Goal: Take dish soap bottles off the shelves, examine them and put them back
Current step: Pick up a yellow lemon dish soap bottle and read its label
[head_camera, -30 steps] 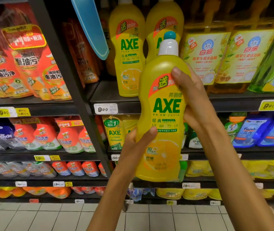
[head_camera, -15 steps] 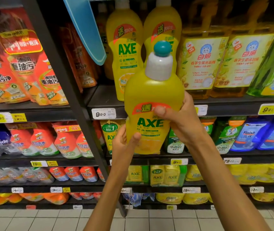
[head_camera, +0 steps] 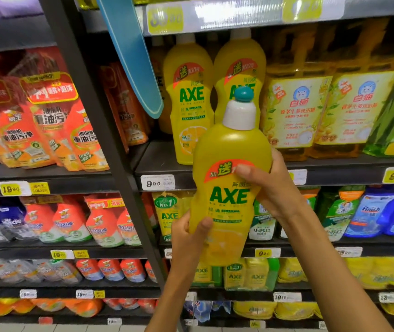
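Supermarket shelves (head_camera: pixel 334 174) of yellow and orange cleaning products fill the background, with two AXE bottles (head_camera: pixel 190 101) standing on the shelf above and behind the fingers; a yellow AXE dish soap bottle (head_camera: pixel 229 188) is held upright before them. Right hand (head_camera: pixel 272 185) grips its upper body, fingers curled round the far side and thumb across the label; left hand (head_camera: pixel 187 238) grips its lower part, thumb in front; its white cap (head_camera: pixel 239 115) with teal tip (head_camera: pixel 244 94) stands above both.
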`<action>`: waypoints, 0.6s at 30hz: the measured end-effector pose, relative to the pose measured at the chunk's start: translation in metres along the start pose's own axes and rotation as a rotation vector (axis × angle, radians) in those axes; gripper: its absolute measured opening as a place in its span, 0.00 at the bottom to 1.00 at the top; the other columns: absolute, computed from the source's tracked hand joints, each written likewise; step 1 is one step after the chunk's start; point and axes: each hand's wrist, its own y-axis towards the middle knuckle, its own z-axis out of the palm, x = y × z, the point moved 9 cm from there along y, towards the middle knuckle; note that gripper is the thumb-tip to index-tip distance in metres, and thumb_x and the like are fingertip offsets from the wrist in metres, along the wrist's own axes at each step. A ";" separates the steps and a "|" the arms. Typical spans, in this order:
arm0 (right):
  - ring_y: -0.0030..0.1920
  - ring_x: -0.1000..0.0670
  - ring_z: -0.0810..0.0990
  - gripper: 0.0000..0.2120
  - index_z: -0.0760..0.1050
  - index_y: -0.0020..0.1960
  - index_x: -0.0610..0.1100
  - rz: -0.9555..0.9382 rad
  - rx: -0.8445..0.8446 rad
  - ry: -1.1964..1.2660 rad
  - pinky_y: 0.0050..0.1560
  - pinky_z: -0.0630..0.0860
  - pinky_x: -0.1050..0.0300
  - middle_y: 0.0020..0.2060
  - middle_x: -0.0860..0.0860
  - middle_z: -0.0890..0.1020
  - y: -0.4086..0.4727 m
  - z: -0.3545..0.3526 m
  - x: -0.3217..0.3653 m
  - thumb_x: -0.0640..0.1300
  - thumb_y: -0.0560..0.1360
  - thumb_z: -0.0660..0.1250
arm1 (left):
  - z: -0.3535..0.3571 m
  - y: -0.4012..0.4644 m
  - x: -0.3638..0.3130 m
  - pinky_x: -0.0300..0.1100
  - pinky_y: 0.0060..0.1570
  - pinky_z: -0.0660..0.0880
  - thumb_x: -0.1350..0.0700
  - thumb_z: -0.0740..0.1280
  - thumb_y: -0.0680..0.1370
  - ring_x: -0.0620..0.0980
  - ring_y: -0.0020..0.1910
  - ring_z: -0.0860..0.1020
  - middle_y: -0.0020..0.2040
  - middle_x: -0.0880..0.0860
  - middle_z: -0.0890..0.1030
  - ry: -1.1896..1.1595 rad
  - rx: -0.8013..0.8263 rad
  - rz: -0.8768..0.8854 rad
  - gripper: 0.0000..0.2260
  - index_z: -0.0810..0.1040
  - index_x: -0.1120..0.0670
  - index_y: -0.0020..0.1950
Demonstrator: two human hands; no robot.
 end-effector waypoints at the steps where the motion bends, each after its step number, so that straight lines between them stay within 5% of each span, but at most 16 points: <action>1: 0.45 0.52 0.85 0.45 0.73 0.59 0.47 0.053 -0.034 0.032 0.41 0.81 0.58 0.44 0.52 0.86 0.004 -0.004 -0.006 0.59 0.47 0.84 | -0.001 0.000 0.003 0.27 0.22 0.62 0.23 0.66 0.56 0.36 0.19 0.65 0.20 0.42 0.68 0.015 -0.025 -0.030 0.24 0.76 0.44 0.26; 4: 0.46 0.47 0.84 0.56 0.71 0.64 0.42 0.232 -0.174 0.188 0.45 0.81 0.50 0.46 0.46 0.85 0.007 -0.016 -0.031 0.57 0.39 0.85 | -0.001 -0.001 0.015 0.31 0.24 0.61 0.28 0.68 0.61 0.38 0.21 0.63 0.21 0.43 0.66 0.052 -0.026 -0.145 0.21 0.74 0.45 0.25; 5: 0.46 0.47 0.84 0.53 0.73 0.62 0.41 0.244 -0.210 0.211 0.45 0.80 0.49 0.46 0.45 0.84 0.007 -0.021 -0.036 0.55 0.41 0.85 | 0.001 -0.001 0.017 0.32 0.25 0.63 0.29 0.67 0.63 0.38 0.22 0.65 0.22 0.42 0.68 0.068 0.016 -0.174 0.20 0.75 0.45 0.26; 8: 0.43 0.47 0.85 0.21 0.77 0.54 0.41 0.165 -0.275 0.247 0.42 0.81 0.51 0.42 0.45 0.85 0.006 -0.029 -0.033 0.47 0.63 0.75 | 0.014 0.002 0.015 0.30 0.32 0.71 0.28 0.66 0.62 0.39 0.30 0.78 0.30 0.43 0.80 0.132 0.248 -0.217 0.24 0.78 0.47 0.41; 11: 0.45 0.47 0.85 0.17 0.77 0.56 0.41 0.122 -0.323 0.308 0.43 0.81 0.51 0.44 0.45 0.85 0.006 -0.032 -0.028 0.46 0.69 0.68 | 0.011 0.006 0.015 0.33 0.37 0.77 0.22 0.66 0.53 0.41 0.39 0.83 0.40 0.45 0.85 0.164 0.292 -0.217 0.39 0.76 0.48 0.52; 15: 0.52 0.44 0.83 0.23 0.77 0.62 0.42 0.118 -0.352 0.305 0.49 0.80 0.47 0.52 0.42 0.84 0.003 -0.034 -0.022 0.50 0.69 0.71 | 0.003 0.011 0.015 0.32 0.29 0.74 0.22 0.66 0.54 0.42 0.28 0.79 0.29 0.48 0.81 0.087 0.154 -0.184 0.36 0.78 0.53 0.41; 18: 0.56 0.46 0.82 0.26 0.82 0.56 0.48 0.143 -0.206 0.283 0.52 0.80 0.48 0.54 0.45 0.84 0.007 -0.026 -0.015 0.58 0.62 0.78 | 0.001 0.011 0.027 0.38 0.34 0.78 0.24 0.66 0.60 0.49 0.33 0.80 0.33 0.53 0.81 0.033 0.154 -0.246 0.31 0.79 0.53 0.37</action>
